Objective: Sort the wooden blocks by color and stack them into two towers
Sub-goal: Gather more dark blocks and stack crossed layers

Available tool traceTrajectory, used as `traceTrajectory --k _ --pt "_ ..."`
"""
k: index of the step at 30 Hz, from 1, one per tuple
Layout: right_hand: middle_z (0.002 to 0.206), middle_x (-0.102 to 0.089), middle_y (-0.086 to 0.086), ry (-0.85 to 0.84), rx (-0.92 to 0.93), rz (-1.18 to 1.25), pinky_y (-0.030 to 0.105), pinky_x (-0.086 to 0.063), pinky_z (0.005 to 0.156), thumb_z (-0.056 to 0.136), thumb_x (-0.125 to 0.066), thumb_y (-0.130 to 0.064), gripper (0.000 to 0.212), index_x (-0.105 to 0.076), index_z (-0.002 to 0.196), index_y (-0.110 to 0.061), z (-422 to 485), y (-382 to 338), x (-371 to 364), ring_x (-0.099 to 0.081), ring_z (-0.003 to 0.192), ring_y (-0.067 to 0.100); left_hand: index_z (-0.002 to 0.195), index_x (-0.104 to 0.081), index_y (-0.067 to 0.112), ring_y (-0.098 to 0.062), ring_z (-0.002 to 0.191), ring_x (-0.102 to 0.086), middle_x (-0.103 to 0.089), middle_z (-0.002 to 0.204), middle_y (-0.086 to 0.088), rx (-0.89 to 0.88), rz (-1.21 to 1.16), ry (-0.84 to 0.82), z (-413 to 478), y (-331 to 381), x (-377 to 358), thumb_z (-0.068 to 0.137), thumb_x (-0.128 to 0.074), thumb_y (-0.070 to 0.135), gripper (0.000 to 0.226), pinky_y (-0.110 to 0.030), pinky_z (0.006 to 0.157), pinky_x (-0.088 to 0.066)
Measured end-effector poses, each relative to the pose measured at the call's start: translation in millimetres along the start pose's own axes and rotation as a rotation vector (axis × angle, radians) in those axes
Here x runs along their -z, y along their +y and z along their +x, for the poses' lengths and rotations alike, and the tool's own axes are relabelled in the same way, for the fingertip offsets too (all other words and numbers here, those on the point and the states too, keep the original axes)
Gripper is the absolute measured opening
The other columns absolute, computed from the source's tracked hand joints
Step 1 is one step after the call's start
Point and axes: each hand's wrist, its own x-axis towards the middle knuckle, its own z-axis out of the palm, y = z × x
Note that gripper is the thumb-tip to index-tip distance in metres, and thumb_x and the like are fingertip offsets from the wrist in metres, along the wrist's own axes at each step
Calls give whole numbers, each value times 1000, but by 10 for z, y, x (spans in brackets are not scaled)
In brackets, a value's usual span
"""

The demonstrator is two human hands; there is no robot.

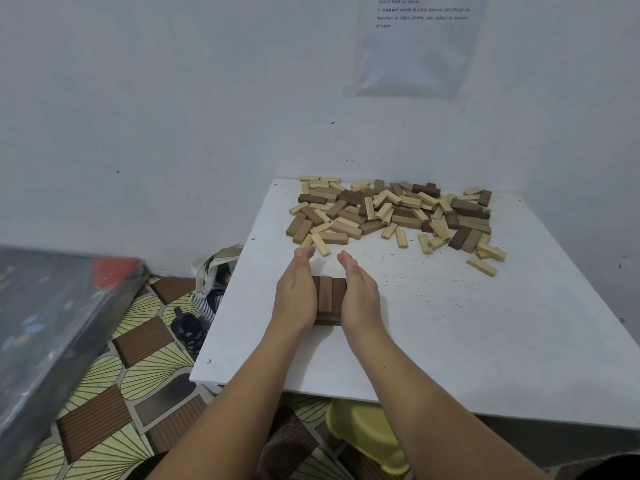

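Two flat hands press a low dark brown stack (329, 294) from both sides on the white surface (485, 341).
The left hand (298, 292) and right hand (358, 292) stand on edge, palms facing each other, touching the stack's sides. Their fingers (304, 252) are straight and held together, curled round nothing. The stack's top layer shows three blocks side by side, with at least one layer beneath. Beyond the fingertips, a loose pile (391, 213) of mixed pale and brown blocks lies by the wall.

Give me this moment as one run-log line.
phase: squaring dark stack | left hand: straight fingers pressing its left side | right hand: pressing its right side | loose pile: unsorted, far end of table
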Motion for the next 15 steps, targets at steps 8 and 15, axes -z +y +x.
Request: traceTrajectory --k 8,15 --pt "115 -65 -19 -1 -12 -3 23 -51 91 108 -43 -45 35 -65 131 -30 2 -4 -22 -60 105 -4 143 -57 34 3 131 -39 -53 149 13 -14 27 -1 -26 27 -22 111 -16 52 55 -21 107 -25" --pt "132 -61 -12 -11 -10 -15 31 -50 104 108 -41 -45 40 -61 140 -31 24 35 -39 -57 121 7 146 -55 31 3 133 -37 -51 151 13 -36 58 -7 -23 15 -51 111 -17 51 56 -21 112 -25"
